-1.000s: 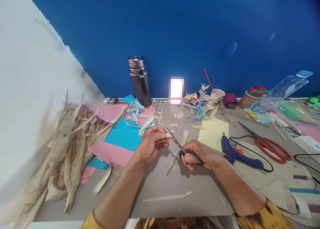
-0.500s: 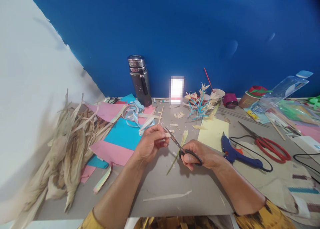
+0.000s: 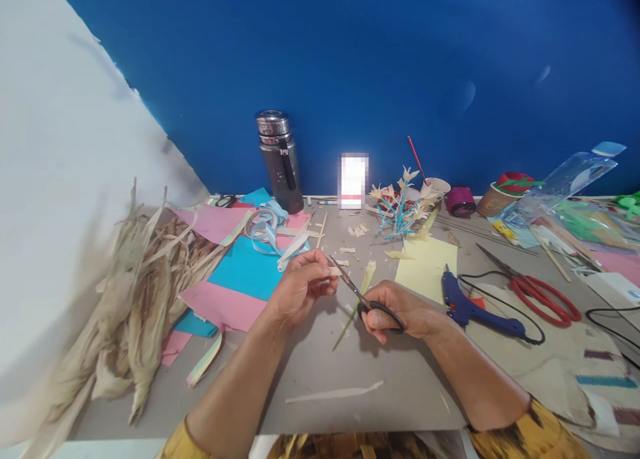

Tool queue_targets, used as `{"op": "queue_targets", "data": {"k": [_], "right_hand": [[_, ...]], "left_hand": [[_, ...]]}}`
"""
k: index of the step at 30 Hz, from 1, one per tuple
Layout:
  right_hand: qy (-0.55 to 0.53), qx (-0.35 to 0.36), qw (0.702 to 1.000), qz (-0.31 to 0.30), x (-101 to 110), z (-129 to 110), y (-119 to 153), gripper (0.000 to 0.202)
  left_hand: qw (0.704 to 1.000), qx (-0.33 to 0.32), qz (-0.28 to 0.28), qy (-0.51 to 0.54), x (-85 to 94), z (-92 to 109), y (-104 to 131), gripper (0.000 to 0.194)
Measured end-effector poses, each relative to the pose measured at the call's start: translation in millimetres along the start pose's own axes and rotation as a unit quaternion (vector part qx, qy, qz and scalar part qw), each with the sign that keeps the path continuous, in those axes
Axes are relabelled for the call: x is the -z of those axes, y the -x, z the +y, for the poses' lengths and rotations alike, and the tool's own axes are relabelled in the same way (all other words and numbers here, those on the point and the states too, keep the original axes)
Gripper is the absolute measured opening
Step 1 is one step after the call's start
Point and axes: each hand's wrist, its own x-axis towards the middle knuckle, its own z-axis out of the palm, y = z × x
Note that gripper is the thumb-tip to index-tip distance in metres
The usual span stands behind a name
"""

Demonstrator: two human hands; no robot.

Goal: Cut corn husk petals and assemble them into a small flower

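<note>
A blue wall (image 3: 320, 65) rises behind the grey counter (image 3: 320, 359), whose left side carries a big bundle of dried husks (image 3: 110, 312). Beside that bundle lie overlapping pink and blue sheets, the blue sheet (image 3: 245, 272) in the middle, and a dark metal flask (image 3: 283, 172) stands upright near the wall. To the right, a pale yellow sheet (image 3: 430, 265) lies flat, a blue glue gun (image 3: 480, 320) just beside it, then red-handled scissors (image 3: 545, 299). Between these two sides, the left grip (image 3: 305, 289) and the right grip (image 3: 387, 309) are near each other above the counter. The right grip is closed around the handles of black-handled scissors (image 3: 357, 292), their blades angled up toward the left grip. Smallest is the pale strip (image 3: 335, 271), pinched between left thumb and fingers, its free end at the blades
</note>
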Motion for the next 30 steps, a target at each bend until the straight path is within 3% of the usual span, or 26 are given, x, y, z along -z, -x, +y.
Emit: {"op": "queue_targets", "data": {"k": [10,18,30], "right_hand": [[0.008,-0.006,1.000,0.009,-1.2,-0.1,-1.4,0.064],[-0.019,0.005,0.998,0.063,-4.0,6.6,-2.6,0.061],[-0.014,-0.021,0.998,0.058,-5.5,4.7,-3.8,0.059]], "left_hand": [[1.000,-0.001,0.021,-0.006,0.5,4.3,1.8,0.015],[0.999,0.006,0.043,0.008,-1.6,5.5,2.7,0.024],[0.997,-0.021,0.071,0.019,-0.5,5.1,1.1,0.020]]}}
